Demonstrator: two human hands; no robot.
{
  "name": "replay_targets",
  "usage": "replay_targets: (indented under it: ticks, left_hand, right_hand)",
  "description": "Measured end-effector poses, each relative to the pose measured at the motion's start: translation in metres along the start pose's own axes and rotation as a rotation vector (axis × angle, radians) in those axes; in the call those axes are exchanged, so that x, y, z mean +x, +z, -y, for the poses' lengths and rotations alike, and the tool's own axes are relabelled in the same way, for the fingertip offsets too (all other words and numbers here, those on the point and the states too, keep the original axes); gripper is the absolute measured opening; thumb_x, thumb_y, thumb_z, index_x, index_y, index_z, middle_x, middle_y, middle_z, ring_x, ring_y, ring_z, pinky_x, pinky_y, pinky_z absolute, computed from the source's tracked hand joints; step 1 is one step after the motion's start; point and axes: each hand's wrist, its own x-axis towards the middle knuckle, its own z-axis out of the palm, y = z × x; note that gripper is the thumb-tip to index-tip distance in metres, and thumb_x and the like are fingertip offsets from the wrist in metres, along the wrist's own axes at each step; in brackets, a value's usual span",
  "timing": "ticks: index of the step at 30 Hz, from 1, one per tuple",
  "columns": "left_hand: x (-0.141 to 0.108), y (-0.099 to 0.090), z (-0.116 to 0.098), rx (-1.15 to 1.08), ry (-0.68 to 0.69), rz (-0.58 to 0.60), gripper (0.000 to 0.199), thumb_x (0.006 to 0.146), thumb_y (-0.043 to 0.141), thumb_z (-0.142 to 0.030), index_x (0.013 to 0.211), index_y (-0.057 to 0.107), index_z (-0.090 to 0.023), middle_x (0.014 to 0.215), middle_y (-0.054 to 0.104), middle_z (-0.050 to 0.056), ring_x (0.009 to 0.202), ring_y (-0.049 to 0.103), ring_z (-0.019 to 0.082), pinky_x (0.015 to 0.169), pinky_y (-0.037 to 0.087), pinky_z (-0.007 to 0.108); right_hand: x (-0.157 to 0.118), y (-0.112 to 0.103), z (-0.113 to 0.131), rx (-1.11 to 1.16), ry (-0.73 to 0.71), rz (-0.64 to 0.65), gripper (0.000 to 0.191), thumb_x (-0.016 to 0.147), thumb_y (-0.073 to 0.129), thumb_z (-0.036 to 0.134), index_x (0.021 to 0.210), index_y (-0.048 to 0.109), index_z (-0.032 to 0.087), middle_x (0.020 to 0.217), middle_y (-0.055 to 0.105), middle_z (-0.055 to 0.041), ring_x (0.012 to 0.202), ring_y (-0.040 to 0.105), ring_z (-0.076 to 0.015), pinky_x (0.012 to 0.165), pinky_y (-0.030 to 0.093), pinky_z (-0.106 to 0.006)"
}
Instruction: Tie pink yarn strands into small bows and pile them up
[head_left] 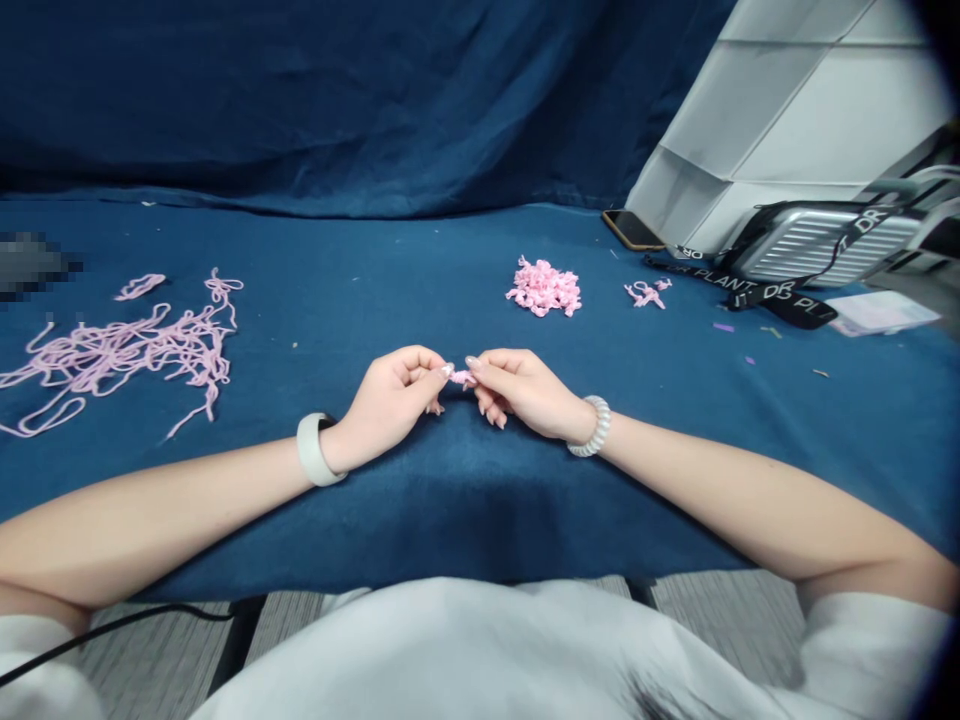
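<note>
On the far left of the blue cloth [480,530], a loose tangle of pink yarn [127,355] is lying in long loops and strands. Moving right, a pale band watch [319,450] is sitting on the left wrist. The left hand [386,405] is curled, with thumb and forefinger pinching one end of a short pink yarn piece [461,377], which is being held between the two hands near the middle of the cloth. The right hand [525,390] is mirroring it, fingers bent, thumb and forefinger pinching the other end; neither hand is spread. The fingertips are covering much of the piece, so it is hard to tell whether it is knotted or only twisted. A white spiral bracelet [592,425] is circling the right wrist. Beyond the hands, a heap of short crinkled pink pieces [544,287] is lying on the cloth, with a smaller cluster [643,293] just to its right. Further right, a phone [632,229], a ridged silver case [817,243], a black lettered strap [780,305] and a sheet of paper [881,312] are lying below a white panelled object [787,120].
</note>
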Motion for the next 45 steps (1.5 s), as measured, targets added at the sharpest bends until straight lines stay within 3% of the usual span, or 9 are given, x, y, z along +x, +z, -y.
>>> replay_targets:
  ticks: [5, 10, 14, 22, 36, 42, 45]
  left_hand:
    - [0.0008, -0.0006, 0.0012, -0.034, 0.005, -0.003, 0.018, 0.080, 0.061, -0.032, 0.077, 0.057, -0.015, 0.051, 0.054, -0.004, 0.048, 0.053, 0.008, 0.052, 0.045, 0.020]
    - [0.0007, -0.0002, 0.0004, -0.038, -0.021, 0.059, 0.022, 0.081, 0.059, -0.033, 0.093, 0.061, -0.014, 0.057, 0.059, -0.002, 0.053, 0.056, 0.010, 0.055, 0.047, 0.021]
    - [0.0000, 0.0002, -0.0009, 0.012, -0.010, 0.084, 0.022, 0.082, 0.059, -0.035, 0.078, 0.060, -0.014, 0.059, 0.060, -0.001, 0.055, 0.056, 0.008, 0.057, 0.046, 0.019]
    - [-0.0006, 0.0009, 0.0006, 0.011, -0.018, 0.042, 0.025, 0.083, 0.057, -0.037, 0.073, 0.056, -0.014, 0.056, 0.059, -0.002, 0.053, 0.054, 0.008, 0.056, 0.045, 0.019]
    - [0.0000, -0.0004, 0.0018, 0.006, -0.023, 0.032, 0.026, 0.083, 0.058, -0.040, 0.077, 0.058, -0.014, 0.056, 0.059, -0.002, 0.053, 0.054, 0.008, 0.055, 0.045, 0.018]
    - [0.0004, 0.0003, -0.0027, 0.020, -0.014, 0.110, 0.027, 0.082, 0.058, -0.039, 0.087, 0.063, -0.013, 0.062, 0.062, 0.000, 0.057, 0.057, 0.009, 0.058, 0.046, 0.019]
    - [0.0005, 0.0004, -0.0036, 0.075, 0.016, 0.107, 0.025, 0.082, 0.059, -0.037, 0.082, 0.063, -0.013, 0.061, 0.062, 0.000, 0.056, 0.056, 0.009, 0.057, 0.045, 0.019]
  right_hand:
    - [0.0004, -0.0014, -0.0022, -0.049, -0.018, 0.023, 0.034, 0.081, 0.058, 0.045, 0.068, 0.052, 0.014, 0.048, 0.054, 0.0049, 0.039, 0.049, -0.0036, 0.038, 0.040, -0.013]
    - [0.0008, -0.0007, -0.0031, -0.051, -0.026, 0.036, 0.033, 0.082, 0.058, 0.043, 0.067, 0.050, 0.014, 0.049, 0.053, 0.0054, 0.039, 0.048, -0.0032, 0.038, 0.040, -0.013]
    - [0.0007, -0.0002, -0.0026, -0.048, -0.018, 0.031, 0.033, 0.082, 0.057, 0.043, 0.067, 0.049, 0.014, 0.049, 0.053, 0.0055, 0.038, 0.047, -0.0029, 0.038, 0.040, -0.013]
    - [-0.0002, -0.0017, -0.0023, -0.034, -0.020, 0.046, 0.032, 0.083, 0.056, 0.041, 0.068, 0.048, 0.014, 0.049, 0.053, 0.0058, 0.038, 0.047, -0.0030, 0.038, 0.040, -0.013]
    - [-0.0011, -0.0018, -0.0018, -0.036, -0.031, 0.066, 0.032, 0.082, 0.056, 0.044, 0.071, 0.050, 0.015, 0.050, 0.053, 0.0056, 0.039, 0.048, -0.0037, 0.038, 0.041, -0.014]
    - [-0.0008, -0.0003, -0.0009, -0.086, -0.014, 0.048, 0.026, 0.082, 0.058, 0.039, 0.079, 0.055, 0.014, 0.049, 0.053, 0.0066, 0.038, 0.048, -0.0035, 0.038, 0.042, -0.014]
    - [-0.0007, -0.0003, -0.0009, -0.071, -0.013, 0.048, 0.028, 0.081, 0.059, 0.041, 0.077, 0.054, 0.014, 0.049, 0.053, 0.0066, 0.038, 0.048, -0.0032, 0.038, 0.042, -0.013]
